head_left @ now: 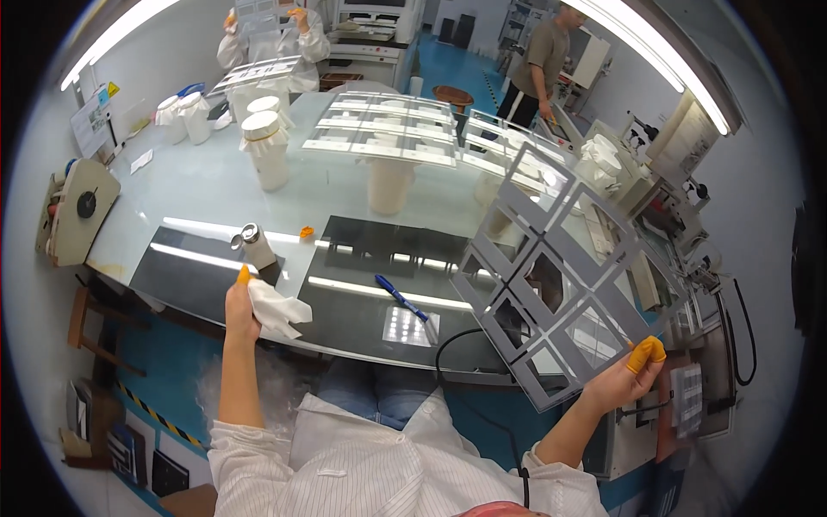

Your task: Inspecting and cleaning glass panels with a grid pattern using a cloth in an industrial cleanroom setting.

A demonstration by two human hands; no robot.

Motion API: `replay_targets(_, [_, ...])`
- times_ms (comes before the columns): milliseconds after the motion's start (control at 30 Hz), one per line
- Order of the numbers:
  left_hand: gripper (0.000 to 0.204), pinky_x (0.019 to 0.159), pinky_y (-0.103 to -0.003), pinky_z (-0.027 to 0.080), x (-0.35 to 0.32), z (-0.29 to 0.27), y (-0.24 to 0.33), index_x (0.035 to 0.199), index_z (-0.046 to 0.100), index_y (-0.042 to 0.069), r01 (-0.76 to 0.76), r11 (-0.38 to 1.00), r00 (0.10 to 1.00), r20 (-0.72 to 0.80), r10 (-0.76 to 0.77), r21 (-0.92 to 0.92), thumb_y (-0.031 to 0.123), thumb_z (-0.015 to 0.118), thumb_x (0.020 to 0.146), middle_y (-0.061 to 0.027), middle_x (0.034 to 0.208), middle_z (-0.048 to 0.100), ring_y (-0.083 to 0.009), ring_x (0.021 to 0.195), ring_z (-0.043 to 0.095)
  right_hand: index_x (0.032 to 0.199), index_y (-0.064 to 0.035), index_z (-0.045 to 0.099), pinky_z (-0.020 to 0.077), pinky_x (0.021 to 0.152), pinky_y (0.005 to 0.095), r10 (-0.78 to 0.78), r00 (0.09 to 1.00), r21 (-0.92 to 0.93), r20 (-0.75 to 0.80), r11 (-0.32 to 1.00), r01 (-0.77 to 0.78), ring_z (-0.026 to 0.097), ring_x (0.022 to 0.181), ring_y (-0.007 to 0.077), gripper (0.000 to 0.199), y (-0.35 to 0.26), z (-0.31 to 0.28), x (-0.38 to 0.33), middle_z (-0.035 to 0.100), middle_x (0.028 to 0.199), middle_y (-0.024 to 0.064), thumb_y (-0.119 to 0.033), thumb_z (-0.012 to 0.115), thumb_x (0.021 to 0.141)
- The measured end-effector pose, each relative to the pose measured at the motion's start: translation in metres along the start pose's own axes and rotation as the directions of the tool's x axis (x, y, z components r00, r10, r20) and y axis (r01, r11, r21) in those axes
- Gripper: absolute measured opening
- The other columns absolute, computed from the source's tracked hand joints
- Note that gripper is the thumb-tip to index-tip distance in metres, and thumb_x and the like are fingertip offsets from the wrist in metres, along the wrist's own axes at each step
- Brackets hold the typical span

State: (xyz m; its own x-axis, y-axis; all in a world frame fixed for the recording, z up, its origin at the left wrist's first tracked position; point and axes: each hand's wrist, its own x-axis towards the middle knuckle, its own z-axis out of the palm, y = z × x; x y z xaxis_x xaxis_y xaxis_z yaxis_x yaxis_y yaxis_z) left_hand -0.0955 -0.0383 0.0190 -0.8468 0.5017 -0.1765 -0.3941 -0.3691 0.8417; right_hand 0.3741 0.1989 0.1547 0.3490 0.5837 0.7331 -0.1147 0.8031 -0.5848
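Note:
My left hand [241, 314], with an orange finger cot on one fingertip, is closed on a crumpled white cloth [280, 310] over the table's front edge. In my right hand [622, 385], yellow-orange finger cots pinch the lower right corner of a clear panel [575, 297] with grey-framed windows. The panel is tilted up over the table's right side. A small dispenser bottle [258, 250] with a metal top stands beyond my left hand. Between the hands, a blue marker [401, 297] lies on a dark mat [353, 254], beside a small shiny square [409, 326].
Several cloth-covered white jars [264, 151] stand farther back. Similar panels [379, 129] rest raised on a jar. A loose orange finger cot [307, 232] lies by the mat. A black cable [441, 353] hangs over the front edge. Two people are beyond the table; one handles a panel.

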Motion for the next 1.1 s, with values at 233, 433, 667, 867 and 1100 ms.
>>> replay_targets(233, [0.019, 0.065, -0.026, 0.05, -0.004, 0.005, 0.058, 0.093, 0.055, 0.004, 0.053, 0.965, 0.991, 0.109, -0.083, 0.255, 0.022, 0.054, 0.088, -0.0041, 0.08, 0.059, -0.0127, 0.072, 0.059, 0.108, 0.0031, 0.054, 0.0405, 0.083, 0.0242, -0.011, 0.997, -0.185, -0.076, 0.983, -0.003, 0.051, 0.092, 0.0128, 0.023, 0.004, -0.009, 0.002, 0.053, 0.101, 0.0067, -0.014, 0.052, 0.091])
replay_targets(433, [0.01, 0.067, -0.024, 0.047, 0.014, -0.01, 0.076, 0.089, 0.057, 0.003, -0.236, 0.958, 0.972, 0.035, 0.233, 0.162, 0.011, 0.056, 0.084, -0.0052, 0.085, 0.061, -0.0116, 0.072, 0.056, 0.114, 0.0064, 0.052, 0.0414, 0.089, 0.024, -0.064, 0.996, -0.371, -0.054, 0.928, 0.04, 0.053, 0.1, 0.0157, 0.026, 0.012, -0.021, 0.007, 0.051, 0.111, 0.0105, -0.006, 0.048, 0.091])
replay_targets(667, [0.018, 0.064, -0.036, 0.053, 0.057, 0.004, 0.076, 0.095, 0.05, -0.003, -0.229, 0.971, 0.96, -0.185, 0.212, -0.076, 0.011, 0.042, 0.088, -0.011, 0.077, 0.055, -0.0251, 0.07, 0.061, 0.109, 0.005, 0.054, 0.0426, 0.083, 0.0248, -0.059, 0.978, -0.221, -0.2, 0.975, 0.013, 0.052, 0.095, 0.0144, 0.025, -0.002, -0.01, 0.003, 0.052, 0.102, 0.0082, -0.011, 0.051, 0.091])
replay_targets(867, [0.019, 0.067, -0.039, 0.048, 0.058, 0.023, 0.061, 0.094, 0.056, 0.001, -0.324, -0.277, 0.674, 0.427, 0.604, 0.904, 0.017, 0.053, 0.085, -0.0155, 0.088, 0.051, -0.0319, 0.074, 0.058, 0.104, 0.0003, 0.055, 0.0387, 0.082, 0.0238, 0.002, 0.992, -0.065, -0.124, 0.998, -0.011, 0.05, 0.09, 0.01, 0.019, -0.002, -0.005, -0.004, 0.053, 0.096, 0.004, -0.013, 0.052, 0.091])
replay_targets(1100, [0.026, 0.071, -0.04, 0.047, 0.04, 0.043, 0.044, 0.1, 0.054, 0.001, -0.337, -0.462, 0.76, 0.526, 0.382, 0.821, -0.006, 0.052, 0.074, -0.016, 0.092, 0.049, -0.0341, 0.084, 0.056, 0.099, -0.0018, 0.054, 0.0372, 0.081, 0.0223, 0.026, 0.995, -0.089, -0.101, 0.995, -0.035, 0.049, 0.086, 0.0096, 0.012, -0.006, -0.013, -0.006, 0.051, 0.09, 0.0019, -0.011, 0.051, 0.091])
